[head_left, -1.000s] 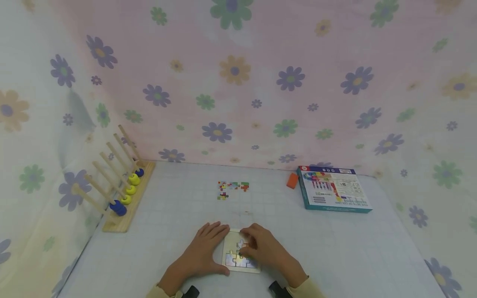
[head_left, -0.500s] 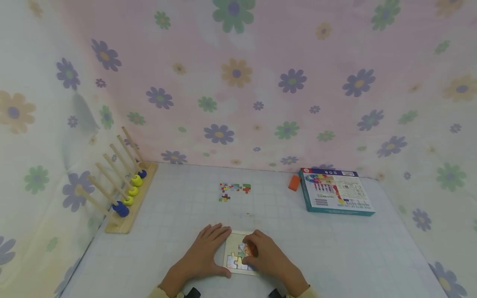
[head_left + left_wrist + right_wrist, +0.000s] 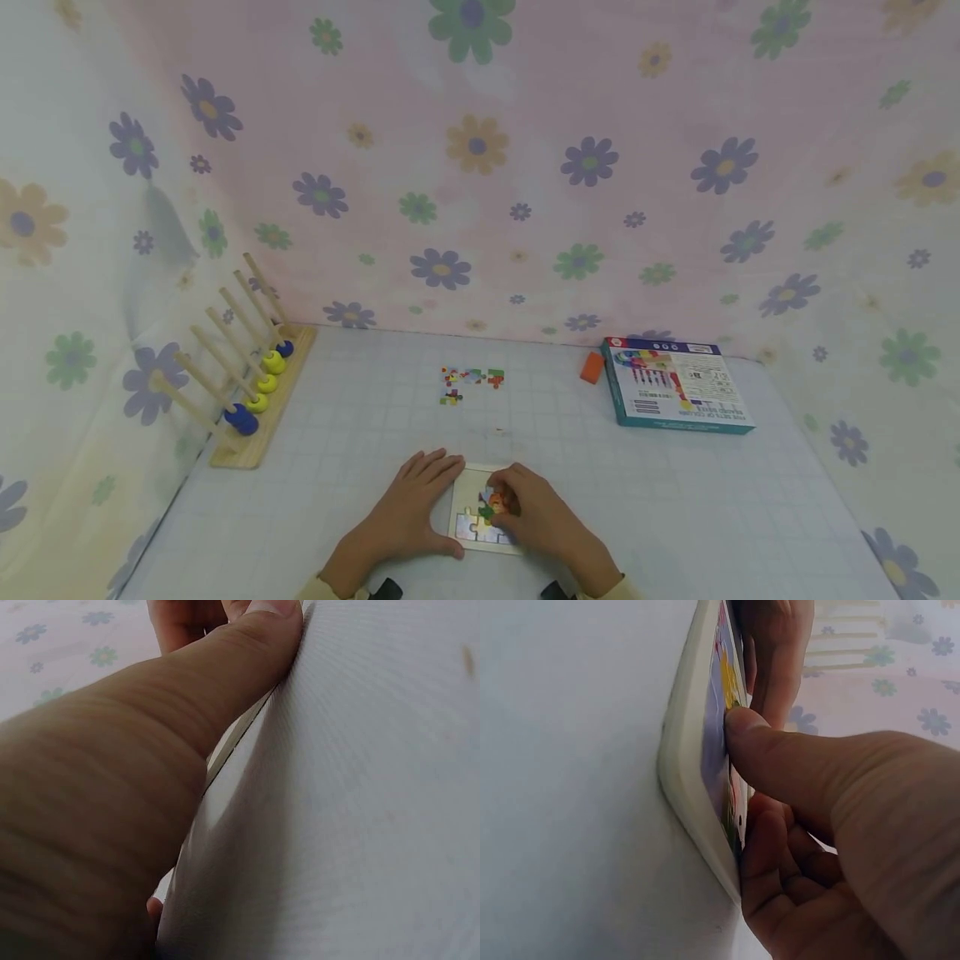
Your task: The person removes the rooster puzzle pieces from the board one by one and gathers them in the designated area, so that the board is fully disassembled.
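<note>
A small jigsaw puzzle in a pale wooden frame (image 3: 488, 547) lies at the front middle of the table, its lower part covered with joined pieces. My left hand (image 3: 405, 517) rests spread along the frame's left edge, with straight fingers and the thumb by the lower corner. Over the right half, my right hand (image 3: 542, 517) pinches a colourful puzzle piece (image 3: 492, 502) against the pieces below it. In the right wrist view, the thumb (image 3: 748, 724) touches the picture and the other fingers curl at the frame's side. My right hand hides much of the piece and the frame's right side.
Several loose puzzle pieces (image 3: 472, 377) lie farther back. At the left stands a wooden peg rack (image 3: 288, 362) with blue and yellow beads. An orange block (image 3: 592, 367) sits beside a flat toy box (image 3: 678, 387) at the back right. Flowered cloth (image 3: 480, 208) hangs behind.
My right hand has shifted slightly down over the frame, and more of the orange and green picture shows by its fingertips. The left hand stays at the frame's edge.
</note>
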`<action>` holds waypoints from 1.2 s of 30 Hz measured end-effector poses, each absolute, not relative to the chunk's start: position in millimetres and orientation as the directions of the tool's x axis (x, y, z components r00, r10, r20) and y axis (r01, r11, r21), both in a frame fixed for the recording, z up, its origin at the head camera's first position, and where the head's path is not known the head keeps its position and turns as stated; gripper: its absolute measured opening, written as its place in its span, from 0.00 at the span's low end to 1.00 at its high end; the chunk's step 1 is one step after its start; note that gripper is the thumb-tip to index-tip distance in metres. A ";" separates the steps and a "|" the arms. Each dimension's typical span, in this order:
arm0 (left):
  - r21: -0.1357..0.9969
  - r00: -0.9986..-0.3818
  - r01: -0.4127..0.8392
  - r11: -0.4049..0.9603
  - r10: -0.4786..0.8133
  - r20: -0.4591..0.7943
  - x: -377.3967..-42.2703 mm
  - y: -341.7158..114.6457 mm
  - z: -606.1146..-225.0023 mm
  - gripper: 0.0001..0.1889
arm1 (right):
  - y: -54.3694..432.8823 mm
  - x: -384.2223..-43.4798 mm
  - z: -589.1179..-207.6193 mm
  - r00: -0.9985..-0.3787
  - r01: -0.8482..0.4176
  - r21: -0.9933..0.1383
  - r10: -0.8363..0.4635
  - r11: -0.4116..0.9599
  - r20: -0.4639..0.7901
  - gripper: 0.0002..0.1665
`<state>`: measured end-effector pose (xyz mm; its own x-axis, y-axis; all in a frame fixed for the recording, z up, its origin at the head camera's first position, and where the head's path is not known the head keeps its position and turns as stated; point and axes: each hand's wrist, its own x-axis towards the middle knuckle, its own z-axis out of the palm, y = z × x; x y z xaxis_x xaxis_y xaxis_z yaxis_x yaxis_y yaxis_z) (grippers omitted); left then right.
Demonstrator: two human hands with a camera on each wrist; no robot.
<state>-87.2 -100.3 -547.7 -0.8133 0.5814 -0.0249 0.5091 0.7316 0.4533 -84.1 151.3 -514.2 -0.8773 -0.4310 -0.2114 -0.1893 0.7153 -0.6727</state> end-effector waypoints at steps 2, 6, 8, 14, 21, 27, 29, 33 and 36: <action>0.456 -0.813 0.510 0.729 0.582 -0.022 -87.0 -100.3 -547.4 0.64 | 151.0 -84.3 -511.7 -0.871 -0.191 -0.650 -0.432 0.736 -0.233 0.23; 0.456 -0.815 0.506 0.732 0.579 -0.025 -87.7 -100.4 -547.3 0.64 | 149.5 -84.6 -505.1 -0.853 -0.238 -0.587 -0.455 0.774 -0.255 0.23; 0.457 -0.817 0.502 0.734 0.576 -0.028 -88.1 -100.9 -546.7 0.64 | 148.6 -84.8 -502.7 -0.845 -0.271 -0.560 -0.472 0.783 -0.252 0.24; 0.456 -0.818 0.491 0.743 0.572 -0.051 -87.2 -100.7 -544.0 0.63 | 149.6 -84.0 -503.6 -0.840 -0.304 -0.537 -0.487 0.787 -0.239 0.24; 0.462 -0.816 0.497 0.735 0.577 -0.040 -86.7 -99.7 -542.9 0.63 | 154.0 -86.1 -508.7 -0.845 -0.272 -0.607 -0.487 0.747 -0.220 0.23; 0.447 -0.811 0.519 0.728 0.585 -0.010 -88.5 -101.3 -549.5 0.65 | 160.8 -90.0 -509.2 -0.849 -0.274 -0.699 -0.507 0.660 -0.146 0.22; 0.440 -0.811 0.526 0.728 0.585 0.002 -88.9 -101.9 -551.4 0.65 | 161.6 -93.7 -508.3 -0.851 -0.288 -0.712 -0.512 0.640 -0.116 0.22; 0.446 -0.814 0.523 0.726 0.580 0.010 -89.0 -101.9 -551.7 0.65 | 161.4 -107.0 -505.6 -0.861 -0.316 -0.731 -0.507 0.606 -0.048 0.23; 0.451 -0.815 0.514 0.730 0.579 -0.008 -88.7 -101.1 -550.8 0.65 | 160.4 -122.8 -503.1 -0.862 -0.353 -0.735 -0.507 0.578 0.014 0.23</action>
